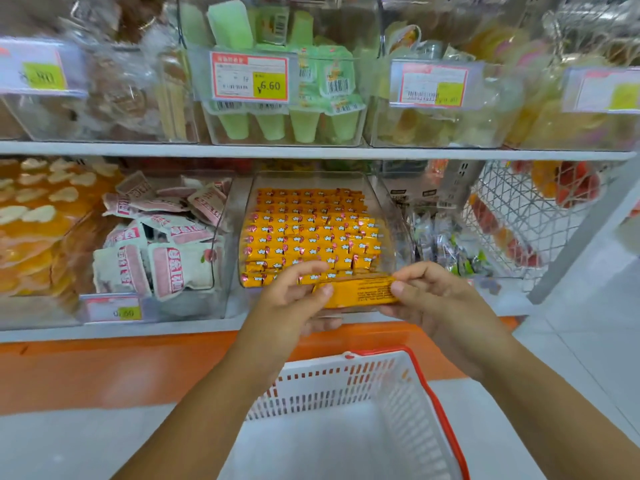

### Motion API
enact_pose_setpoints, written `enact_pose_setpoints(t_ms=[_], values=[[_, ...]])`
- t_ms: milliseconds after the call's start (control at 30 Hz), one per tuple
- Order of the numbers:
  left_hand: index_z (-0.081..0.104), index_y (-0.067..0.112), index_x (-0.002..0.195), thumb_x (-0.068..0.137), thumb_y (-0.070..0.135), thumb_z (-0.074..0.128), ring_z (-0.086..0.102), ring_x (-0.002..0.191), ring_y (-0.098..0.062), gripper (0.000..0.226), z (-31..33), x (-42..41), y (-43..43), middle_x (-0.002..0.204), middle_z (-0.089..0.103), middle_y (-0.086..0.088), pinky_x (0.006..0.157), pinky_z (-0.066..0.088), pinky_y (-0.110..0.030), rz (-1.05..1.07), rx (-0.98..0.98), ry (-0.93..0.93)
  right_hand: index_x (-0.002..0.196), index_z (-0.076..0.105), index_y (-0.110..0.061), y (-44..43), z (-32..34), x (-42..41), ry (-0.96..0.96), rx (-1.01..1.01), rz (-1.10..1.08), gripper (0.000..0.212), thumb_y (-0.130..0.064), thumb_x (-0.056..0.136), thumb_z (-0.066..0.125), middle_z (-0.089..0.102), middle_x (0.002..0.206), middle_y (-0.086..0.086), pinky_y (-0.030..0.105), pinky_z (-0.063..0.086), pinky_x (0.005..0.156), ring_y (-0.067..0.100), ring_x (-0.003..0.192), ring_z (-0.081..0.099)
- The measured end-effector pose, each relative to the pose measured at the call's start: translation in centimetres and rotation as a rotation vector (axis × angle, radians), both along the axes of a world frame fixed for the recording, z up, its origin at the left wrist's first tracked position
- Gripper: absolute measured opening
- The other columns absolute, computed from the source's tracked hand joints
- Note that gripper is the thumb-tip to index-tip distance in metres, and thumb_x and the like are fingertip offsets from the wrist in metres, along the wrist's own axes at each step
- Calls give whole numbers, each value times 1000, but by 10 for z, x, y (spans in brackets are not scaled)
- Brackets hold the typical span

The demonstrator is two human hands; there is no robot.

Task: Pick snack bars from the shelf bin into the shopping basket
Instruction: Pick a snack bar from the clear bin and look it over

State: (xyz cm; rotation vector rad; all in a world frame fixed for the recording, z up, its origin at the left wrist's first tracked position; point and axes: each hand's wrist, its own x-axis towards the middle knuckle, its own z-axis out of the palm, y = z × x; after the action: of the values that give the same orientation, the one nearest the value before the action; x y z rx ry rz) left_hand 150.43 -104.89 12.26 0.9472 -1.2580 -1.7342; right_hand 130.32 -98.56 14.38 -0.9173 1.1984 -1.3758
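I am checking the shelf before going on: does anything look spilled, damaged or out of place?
Nothing looks spilled or damaged. The bars lie in neat rows in their bin. Only the pink packets left of it lie jumbled, at mixed angles.

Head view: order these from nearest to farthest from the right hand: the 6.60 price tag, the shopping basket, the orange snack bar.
1. orange snack bar, pinched at its right end by the right hand.
2. shopping basket, just below that hand, on the floor side.
3. 6.60 price tag, high above and to the left.
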Motion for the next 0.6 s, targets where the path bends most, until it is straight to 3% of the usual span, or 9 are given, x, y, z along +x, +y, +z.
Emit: enact_pose_setpoints(t_ms=[100, 200, 433, 533, 600], values=[[64, 17, 111, 85, 17, 63, 71, 99, -35, 26, -4, 5, 11, 116, 71, -14, 79, 61, -39, 1, 82, 73, 98, 59, 0, 8, 0, 0, -68, 7, 11, 26, -12, 75, 65, 74, 90, 13, 25, 59, 71, 25, 85, 73], [63, 13, 114, 93, 11, 55, 71, 101, -36, 23, -2, 10, 18, 117, 71, -15, 79, 62, -37, -9, 85, 71, 101, 59, 2, 13, -1, 3, -111, 13, 11, 39, -16, 68, 70, 74, 94, 17, 27, 59, 71, 30, 87, 73], [63, 18, 125, 96, 13, 53, 72, 101, -29, 31, -6, 22, 20, 114, 73, -9, 82, 60, -32, 31, 52, 16, 120, 56, 6, 15, -19, 16, -263, 71, 37, 37, -5, 84, 59, 69, 113, 24, 31, 59, 83, 38, 105, 68], [61, 14, 128, 97, -3, 48, 70, 106, -30, 38, -8, 26, 21, 118, 71, -10, 85, 59, -31, -13, 103, 83, 123, 58, 2, 17, -22, 16, -218, 52, 23, 37, 3, 86, 58, 69, 113, 24, 31, 58, 85, 36, 103, 69], [64, 17, 124, 96, -5, 48, 71, 104, -27, 39, -9, 27, 22, 115, 73, -8, 82, 59, -27, -27, 98, 66, 120, 61, -3, 19, -22, 14, -132, 33, 15, 39, -3, 81, 62, 73, 105, 20, 31, 59, 83, 34, 99, 71]])
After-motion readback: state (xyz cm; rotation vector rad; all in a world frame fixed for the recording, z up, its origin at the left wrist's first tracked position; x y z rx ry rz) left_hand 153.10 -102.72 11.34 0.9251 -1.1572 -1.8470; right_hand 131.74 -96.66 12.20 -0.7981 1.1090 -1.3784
